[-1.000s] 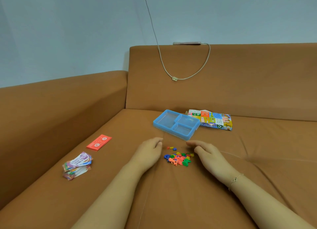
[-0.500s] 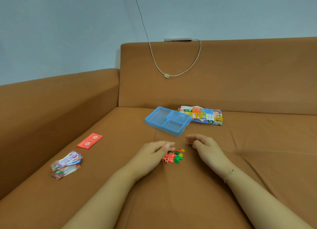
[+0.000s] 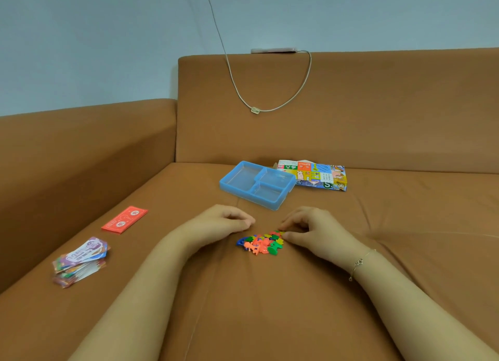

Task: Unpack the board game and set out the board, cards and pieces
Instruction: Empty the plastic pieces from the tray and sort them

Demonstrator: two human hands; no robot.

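On the brown fabric sofa (image 3: 270,306), seen from the head camera, a small heap of bright plastic game pieces (image 3: 260,243) lies on the seat cushion between the two hands. The pieces are tiny moulded shapes in orange, blue, green and yellow, jumbled together; single shapes are too small to name.

Behind the heap sits a blue plastic tray (image 3: 256,184), rectangular, glossy and translucent, with three compartments that look bare. Just beyond its right corner lies the folded game board (image 3: 314,175), flat printed card covered in coloured squares and cartoon pictures. Well to the left, near the armrest, a thin stack of red paper notes (image 3: 124,219) lies flat, and nearer the camera a loose, fanned pile of cards (image 3: 81,260) shows purple, blue and white faces with uneven edges. A pale cable (image 3: 270,101) hangs in a loop down the backrest from a phone (image 3: 272,50) lying on top of it. Nothing blocks the heap from either side.

The left hand (image 3: 224,221) rests palm down on the cushion just left of the pieces, fingers loosely curled with the tips close to the heap; it holds nothing that I can see. The right hand (image 3: 313,229) is arched over the heap's right edge, fingers bent and thumb low against the yellow and green pieces; whether it pinches one I cannot tell. A thin bracelet (image 3: 360,262) circles the right wrist.
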